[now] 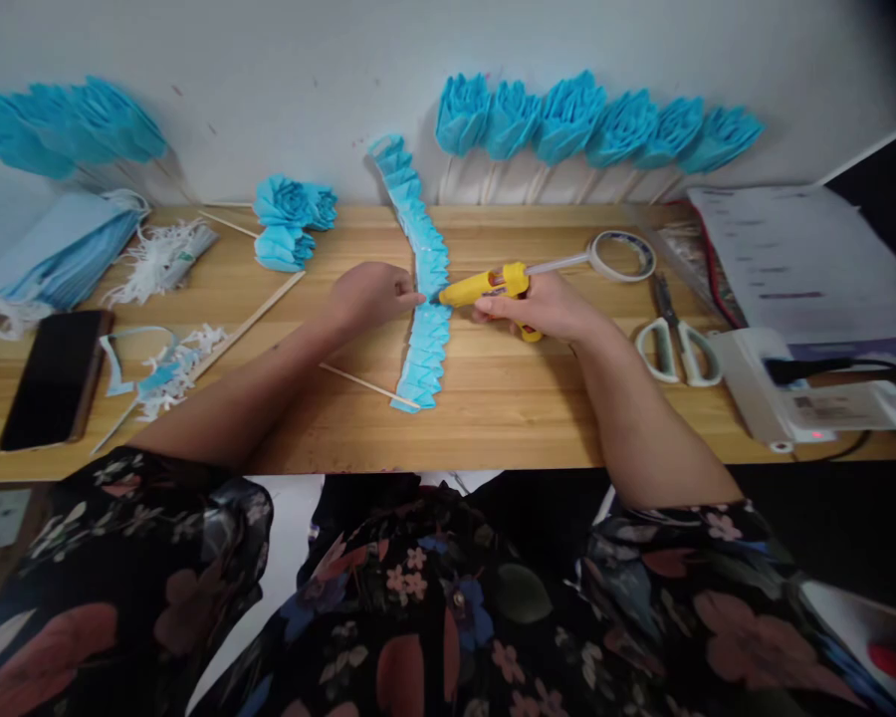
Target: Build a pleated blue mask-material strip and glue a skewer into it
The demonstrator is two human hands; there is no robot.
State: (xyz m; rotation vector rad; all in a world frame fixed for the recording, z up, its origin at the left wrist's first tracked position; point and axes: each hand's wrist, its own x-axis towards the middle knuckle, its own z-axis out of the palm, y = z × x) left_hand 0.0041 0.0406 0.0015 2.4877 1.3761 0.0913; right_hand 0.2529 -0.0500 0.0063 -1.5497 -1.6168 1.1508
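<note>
A long pleated strip of blue paper (424, 299) lies across the wooden table (508, 418), running from the wall toward me. My left hand (373, 296) is closed, pinching the strip's left edge near its middle. My right hand (549, 307) grips a yellow glue gun (485, 286), whose nozzle points left and touches the strip beside my left fingers. A thin wooden stick (369, 385) lies with one end under the strip's near end.
Blue paper flowers on sticks (589, 124) lean against the wall, with others at far left (67, 124). Finished flower heads (291, 219), white shreds (160, 259), a phone (52, 376), tape roll (627, 255), scissors (676, 339), papers (798, 259) and a white device (806, 403) surround the work.
</note>
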